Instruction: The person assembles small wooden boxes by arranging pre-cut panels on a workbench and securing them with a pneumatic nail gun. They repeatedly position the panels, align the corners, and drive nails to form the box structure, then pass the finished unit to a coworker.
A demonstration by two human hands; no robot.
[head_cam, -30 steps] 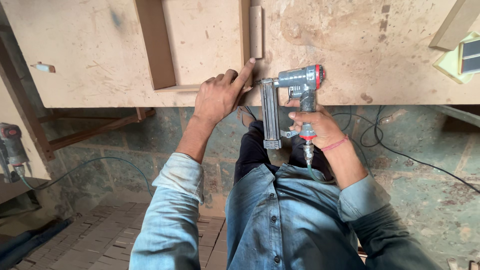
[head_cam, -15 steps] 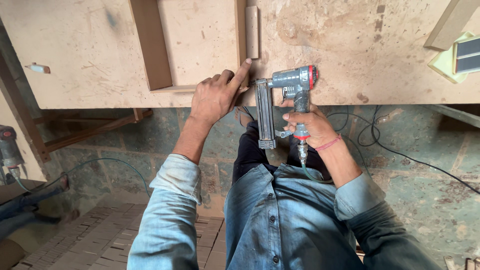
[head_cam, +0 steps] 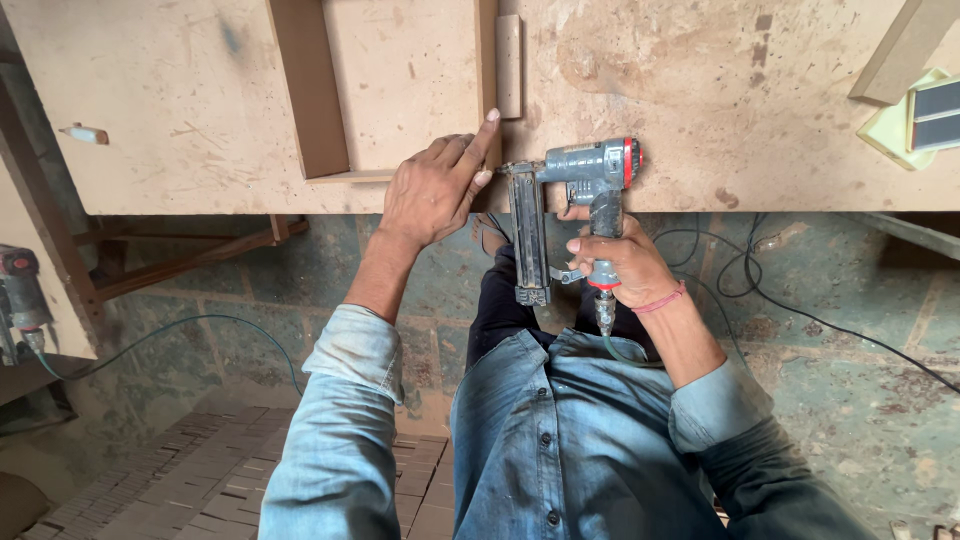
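Nearest the camera: blue denim shirt (head_cam: 570,440), both sleeves rolled at the forearm, over a dusty stone floor (head_cam: 850,400).

Right hand (head_cam: 625,265): closed around the grip of a grey pneumatic nail gun (head_cam: 585,175), index finger forward at the trigger area, pink thread band at the wrist. Long dark magazine (head_cam: 528,235) hanging down just left of this hand. Air hose fitting (head_cam: 604,315) projecting below the fist. Red ring on the tool's rear cap, facing right. Nose of the tool set against the near end of a vertical wooden strip (head_cam: 487,70), at the edge of the worktable (head_cam: 700,100).

Left hand (head_cam: 435,190): just left of the tool nose, pressed flat-to-curled on the frame corner, index finger extended up along the vertical strip, holding nothing loose. Fingertips close beside the tool nose; contact between them not discernible.

Beyond the left hand: second wooden strip (head_cam: 305,85), parallel, forming a frame on the board. Short wooden block (head_cam: 509,65) just right of the vertical strip.

Far right of the right hand: black cables (head_cam: 770,290) on the floor; yellow-green pad (head_cam: 900,130) on the table edge.

Far left of the left hand: another power tool (head_cam: 20,290), well apart.
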